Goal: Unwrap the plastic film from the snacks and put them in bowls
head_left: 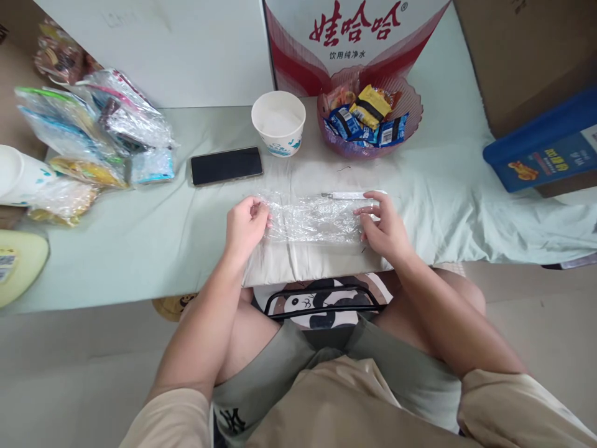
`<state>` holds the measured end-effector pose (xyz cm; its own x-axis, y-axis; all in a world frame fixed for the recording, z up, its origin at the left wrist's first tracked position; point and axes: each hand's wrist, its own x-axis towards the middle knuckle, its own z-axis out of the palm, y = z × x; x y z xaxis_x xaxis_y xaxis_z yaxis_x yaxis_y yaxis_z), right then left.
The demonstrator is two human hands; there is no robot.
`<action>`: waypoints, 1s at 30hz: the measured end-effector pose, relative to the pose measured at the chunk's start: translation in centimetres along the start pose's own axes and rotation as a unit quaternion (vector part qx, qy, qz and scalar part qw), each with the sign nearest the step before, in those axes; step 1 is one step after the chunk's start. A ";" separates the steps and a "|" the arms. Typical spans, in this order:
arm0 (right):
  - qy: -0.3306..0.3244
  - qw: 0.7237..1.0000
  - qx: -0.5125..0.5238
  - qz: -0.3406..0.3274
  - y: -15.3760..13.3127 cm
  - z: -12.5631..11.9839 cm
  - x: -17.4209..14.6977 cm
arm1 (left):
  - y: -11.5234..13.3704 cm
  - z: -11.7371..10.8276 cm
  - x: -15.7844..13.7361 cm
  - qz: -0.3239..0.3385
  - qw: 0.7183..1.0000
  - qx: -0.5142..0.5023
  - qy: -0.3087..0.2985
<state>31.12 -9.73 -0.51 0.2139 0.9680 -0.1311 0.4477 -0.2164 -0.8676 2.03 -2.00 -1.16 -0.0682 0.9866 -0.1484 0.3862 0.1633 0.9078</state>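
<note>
A crumpled sheet of clear plastic film (317,219) lies stretched sideways on the cloth in front of me. My left hand (247,225) is closed in a pinch on the film's left end. At the other end, my right hand (383,225) rests with its fingers apart, their tips touching the film's edge. A slim white tool with a metal tip (347,195), perhaps a small cutter, lies just behind the film. The right index finger reaches over its right end; whether it touches the tool I cannot tell.
Behind the film stand a paper cup (278,134) and a pink bowl (368,149) of wrapped snacks. A phone (227,166) lies left of the cup. Plastic bags (93,124) crowd the left, a blue packet (543,149) leans right, and a large white box (186,50) stands behind.
</note>
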 end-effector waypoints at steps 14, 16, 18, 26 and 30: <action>-0.003 0.992 -0.116 -0.041 0.1 0.2 -0.2 | -0.8 0.4 1.4 0.023 0.996 -0.011 0.081; 0.003 0.991 -0.129 -0.045 0.3 0.2 -0.1 | -1.0 0.4 1.6 0.037 0.994 -0.003 0.104; 0.014 0.989 -0.136 -0.061 0.6 0.3 -0.1 | -1.1 0.4 1.8 0.048 0.992 0.000 0.113; 0.018 0.974 -0.221 -0.054 0.8 0.2 0.1 | -0.7 0.0 1.5 0.049 0.995 0.012 0.080; 0.052 0.964 -0.249 -0.080 1.5 0.3 0.2 | -0.4 -0.4 1.5 0.079 0.988 0.059 0.117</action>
<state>31.62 -9.79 -2.02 0.1823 0.9817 0.0558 0.8373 -0.1252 -0.5322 1.41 -0.60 -1.56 -0.2046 0.9738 0.0992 0.5135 0.0205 0.8578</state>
